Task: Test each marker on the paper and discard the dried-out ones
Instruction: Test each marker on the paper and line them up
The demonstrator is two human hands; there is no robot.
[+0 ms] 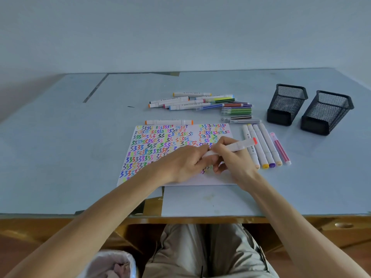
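A white marker with a red end cap (237, 146) lies slanted over the sheet of paper (152, 149), which is covered with coloured zigzag marks. My right hand (228, 157) grips the marker's barrel. My left hand (186, 163) pinches its lower end, where the cap sits. The tip is hidden by my fingers. A pile of markers (198, 103) lies behind the paper. One orange-capped marker (169, 122) lies alone at the paper's top edge. A row of several markers (263, 145) lies to the right of the paper.
Two black mesh pen holders (286, 105) (326, 113) stand at the right back of the blue table (60, 147). A waste bin with a pale liner (112, 263) sits on the floor at my left knee.
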